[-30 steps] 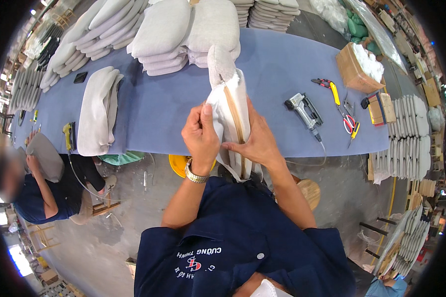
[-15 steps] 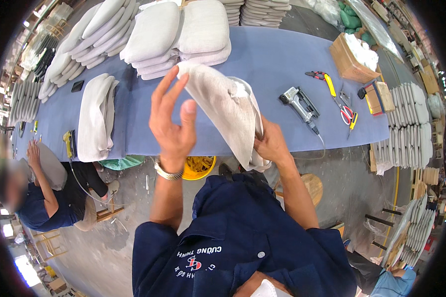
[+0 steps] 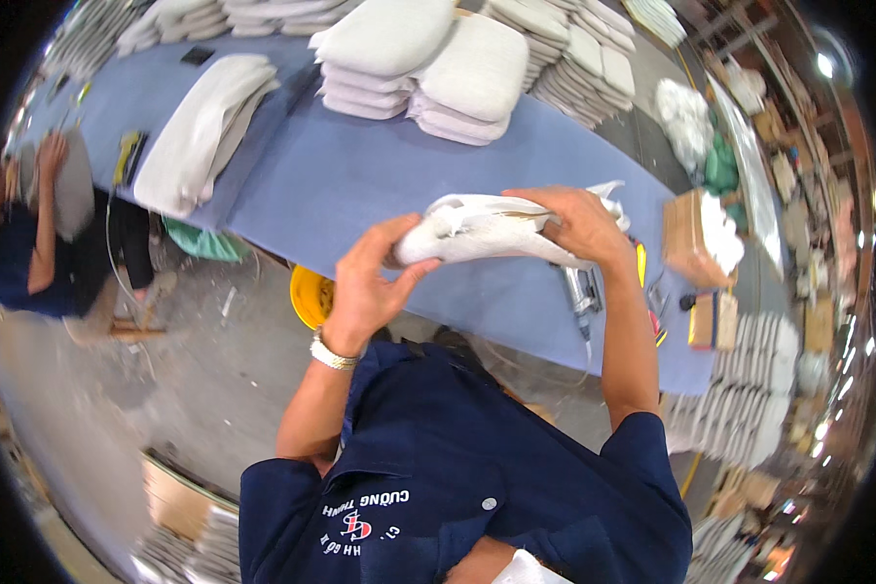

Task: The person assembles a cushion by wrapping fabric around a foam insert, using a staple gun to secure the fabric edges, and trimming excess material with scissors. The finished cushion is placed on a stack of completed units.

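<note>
A light grey fabric cushion cover (image 3: 487,241) is held above the near part of the blue table, its long opening turned upward. White lining or padding shows inside the opening. My left hand (image 3: 368,292) pinches the cover's left end between thumb and fingers. At the other end, my right hand (image 3: 584,226) grips the edge, some fingertips hidden in the folds. Below and partly behind the cover lies a metal staple gun (image 3: 581,292) with an air hose.
Stacked grey cushions (image 3: 472,63) stand at the table's far side, and a folded grey cover (image 3: 200,136) lies left. Tools and a cardboard box (image 3: 696,234) are at right. A yellow bucket (image 3: 311,297) stands below the table edge. A co-worker (image 3: 34,224) sits at far left.
My left hand, spread open beside the cover before, now holds its left end. The cover has turned from hanging upright to lying crosswise. The view has swung to the right.
</note>
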Motion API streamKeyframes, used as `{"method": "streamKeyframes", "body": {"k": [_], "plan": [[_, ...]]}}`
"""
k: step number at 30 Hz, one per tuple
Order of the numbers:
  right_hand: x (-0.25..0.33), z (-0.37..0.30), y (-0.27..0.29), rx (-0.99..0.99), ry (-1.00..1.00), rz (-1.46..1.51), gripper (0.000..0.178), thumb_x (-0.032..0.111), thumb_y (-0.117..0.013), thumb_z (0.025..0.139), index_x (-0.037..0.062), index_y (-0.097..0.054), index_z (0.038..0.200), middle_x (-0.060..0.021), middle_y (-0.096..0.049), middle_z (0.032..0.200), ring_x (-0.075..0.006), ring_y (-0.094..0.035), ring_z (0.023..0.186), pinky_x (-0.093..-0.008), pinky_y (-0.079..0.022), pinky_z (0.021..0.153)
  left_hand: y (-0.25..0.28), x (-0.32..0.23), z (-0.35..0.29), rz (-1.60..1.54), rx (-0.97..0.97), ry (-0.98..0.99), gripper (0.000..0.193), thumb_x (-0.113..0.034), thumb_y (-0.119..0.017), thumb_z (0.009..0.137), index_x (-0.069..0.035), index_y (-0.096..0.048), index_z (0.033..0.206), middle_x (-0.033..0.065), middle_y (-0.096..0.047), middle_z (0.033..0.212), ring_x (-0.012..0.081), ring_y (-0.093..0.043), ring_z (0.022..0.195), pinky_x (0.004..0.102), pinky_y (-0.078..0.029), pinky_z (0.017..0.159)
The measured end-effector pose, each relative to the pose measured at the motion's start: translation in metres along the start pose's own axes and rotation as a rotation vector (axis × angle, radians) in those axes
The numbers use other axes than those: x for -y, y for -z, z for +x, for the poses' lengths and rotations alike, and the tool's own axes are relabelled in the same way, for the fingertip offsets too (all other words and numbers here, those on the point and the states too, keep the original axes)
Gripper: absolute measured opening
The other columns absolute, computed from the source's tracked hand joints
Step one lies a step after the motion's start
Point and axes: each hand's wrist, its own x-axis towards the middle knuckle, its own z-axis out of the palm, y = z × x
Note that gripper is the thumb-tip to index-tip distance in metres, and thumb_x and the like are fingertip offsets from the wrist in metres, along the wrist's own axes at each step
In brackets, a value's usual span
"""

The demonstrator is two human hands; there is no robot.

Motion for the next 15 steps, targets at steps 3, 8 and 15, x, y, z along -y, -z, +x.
{"method": "streamKeyframes", "body": {"k": [3, 8, 15], "plan": [[-0.037, 0.024, 0.003, 0.109, 0.095, -0.096, 0.061, -0.009, -0.066, 0.074, 0.0126, -0.070, 0.131, -0.0124, -0.073, 0.123, -0.0338, -0.065, 0.113, -0.0441, -0.050, 0.102, -0.060, 0.026, -0.040, -0.021, -0.109, 0.104, 0.052, -0.015, -0.088, 0.081, -0.003, -0.067, 0.126, 0.0156, -0.073, 0.125, 0.0295, -0.072, 0.111, 0.0386, -0.058, 0.094], [-0.104, 0.020, -0.070, 0.111, 0.167, -0.064, 0.058, -0.007, -0.067, 0.074, 0.0095, -0.069, 0.129, -0.0136, -0.071, 0.126, -0.0363, -0.061, 0.121, -0.0459, -0.045, 0.109, -0.126, 0.060, -0.085, 0.082, -0.088, 0.329, 0.049, -0.015, -0.085, 0.084, -0.006, -0.067, 0.128, 0.0159, -0.071, 0.128, 0.0336, -0.071, 0.113, 0.0402, -0.059, 0.093], [-0.093, -0.011, -0.096, -0.158, 0.232, -0.102, 0.057, -0.002, -0.074, 0.077, 0.0092, -0.066, 0.132, -0.0170, -0.061, 0.140, -0.0357, -0.058, 0.126, -0.0479, -0.039, 0.117, -0.132, 0.053, -0.107, 0.212, -0.147, 0.358, 0.053, -0.014, -0.083, 0.086, -0.007, -0.063, 0.134, 0.0151, -0.069, 0.132, 0.0341, -0.067, 0.119, 0.0422, -0.056, 0.098]]}}
